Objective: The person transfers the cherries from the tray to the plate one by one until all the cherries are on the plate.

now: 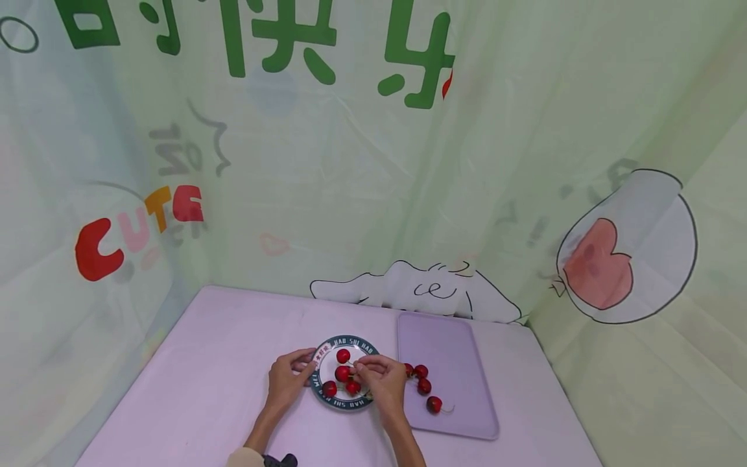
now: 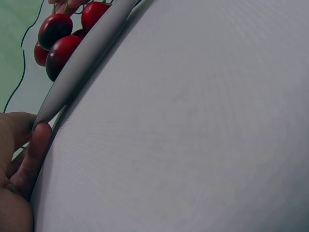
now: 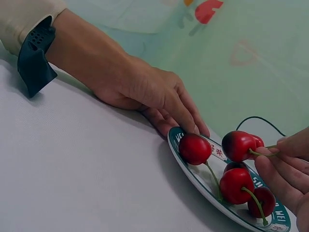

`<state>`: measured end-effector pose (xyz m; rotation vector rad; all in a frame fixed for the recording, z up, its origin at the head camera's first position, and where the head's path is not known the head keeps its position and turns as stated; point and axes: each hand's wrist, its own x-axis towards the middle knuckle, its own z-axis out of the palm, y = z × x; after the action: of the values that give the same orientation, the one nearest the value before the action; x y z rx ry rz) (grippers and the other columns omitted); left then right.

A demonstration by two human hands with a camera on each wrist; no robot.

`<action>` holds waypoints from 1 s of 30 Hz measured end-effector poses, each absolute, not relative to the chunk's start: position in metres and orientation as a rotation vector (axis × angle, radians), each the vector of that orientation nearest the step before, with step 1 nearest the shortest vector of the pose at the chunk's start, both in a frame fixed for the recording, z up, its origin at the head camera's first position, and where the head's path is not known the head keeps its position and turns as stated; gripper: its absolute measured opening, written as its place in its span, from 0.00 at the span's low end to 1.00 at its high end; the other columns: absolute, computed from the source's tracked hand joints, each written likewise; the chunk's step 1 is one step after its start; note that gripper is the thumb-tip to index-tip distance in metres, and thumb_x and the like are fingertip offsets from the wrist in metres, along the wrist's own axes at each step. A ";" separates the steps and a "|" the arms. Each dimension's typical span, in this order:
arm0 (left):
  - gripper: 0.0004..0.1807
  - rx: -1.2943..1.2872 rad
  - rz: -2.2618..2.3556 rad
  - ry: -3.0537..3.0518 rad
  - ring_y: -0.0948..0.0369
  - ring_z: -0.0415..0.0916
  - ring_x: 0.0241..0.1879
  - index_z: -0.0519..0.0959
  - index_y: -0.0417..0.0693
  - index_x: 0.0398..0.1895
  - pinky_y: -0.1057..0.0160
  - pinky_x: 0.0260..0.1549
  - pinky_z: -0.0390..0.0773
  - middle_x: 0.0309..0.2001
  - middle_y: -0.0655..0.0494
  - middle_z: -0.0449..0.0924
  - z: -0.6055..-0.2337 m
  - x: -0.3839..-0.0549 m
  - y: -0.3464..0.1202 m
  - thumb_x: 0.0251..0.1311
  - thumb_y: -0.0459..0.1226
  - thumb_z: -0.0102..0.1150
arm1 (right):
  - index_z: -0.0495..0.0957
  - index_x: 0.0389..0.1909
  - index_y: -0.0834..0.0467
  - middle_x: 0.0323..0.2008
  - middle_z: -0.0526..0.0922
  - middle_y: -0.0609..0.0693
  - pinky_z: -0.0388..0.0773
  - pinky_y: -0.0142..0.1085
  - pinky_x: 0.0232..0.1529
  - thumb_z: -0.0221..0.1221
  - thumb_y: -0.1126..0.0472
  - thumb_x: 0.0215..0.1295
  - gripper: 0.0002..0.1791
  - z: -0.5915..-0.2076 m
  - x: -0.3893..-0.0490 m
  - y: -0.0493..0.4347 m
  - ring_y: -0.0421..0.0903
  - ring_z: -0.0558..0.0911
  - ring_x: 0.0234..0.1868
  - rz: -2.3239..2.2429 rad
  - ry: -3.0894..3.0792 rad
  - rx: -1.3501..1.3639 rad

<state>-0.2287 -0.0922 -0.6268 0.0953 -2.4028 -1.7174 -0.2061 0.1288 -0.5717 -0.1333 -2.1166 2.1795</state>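
Note:
A round white plate with a dark teal lettered rim point(image 1: 347, 405) sits on the table with several red cherries on it. My left hand point(image 1: 284, 384) holds the plate's left edge, thumb on the rim and fingers under it, as the left wrist view shows. Over the plate, my right hand point(image 1: 382, 386) pinches the green stem of a dark red cherry point(image 3: 236, 146) between thumb and fingertips. That cherry hangs above the others, including a bright red cherry point(image 3: 195, 149) near the left hand and another cherry point(image 3: 236, 186) lying with its stem toward the right.
A shallow lilac tray point(image 1: 449, 350) lies right of the plate, with several cherries along its left side, one cherry point(image 1: 434, 405) near its front. The pale table point(image 1: 192, 376) is enclosed by a printed curtain point(image 1: 362, 194) behind and at both sides.

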 end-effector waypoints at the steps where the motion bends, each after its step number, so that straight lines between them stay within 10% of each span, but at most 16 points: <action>1: 0.18 0.088 -1.716 -2.400 0.65 0.81 0.33 0.88 0.43 0.61 0.70 0.25 0.88 0.45 0.48 0.89 -0.627 -0.229 -0.092 0.69 0.32 0.72 | 0.87 0.47 0.72 0.42 0.93 0.66 0.94 0.37 0.43 0.70 0.72 0.69 0.09 -0.572 -0.207 0.128 0.53 0.95 0.40 2.177 -2.116 -0.136; 30: 0.18 0.117 -1.723 -2.425 0.66 0.82 0.34 0.89 0.48 0.61 0.72 0.27 0.87 0.46 0.50 0.90 -0.630 -0.231 -0.092 0.69 0.32 0.72 | 0.91 0.38 0.62 0.35 0.94 0.55 0.91 0.28 0.40 0.74 0.71 0.65 0.04 -0.582 -0.212 0.113 0.45 0.94 0.34 1.757 -2.306 0.012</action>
<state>-0.2314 -0.0924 -0.6302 0.1168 -2.4249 -1.7227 -0.2118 0.1128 -0.5817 0.0121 -2.3064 1.7569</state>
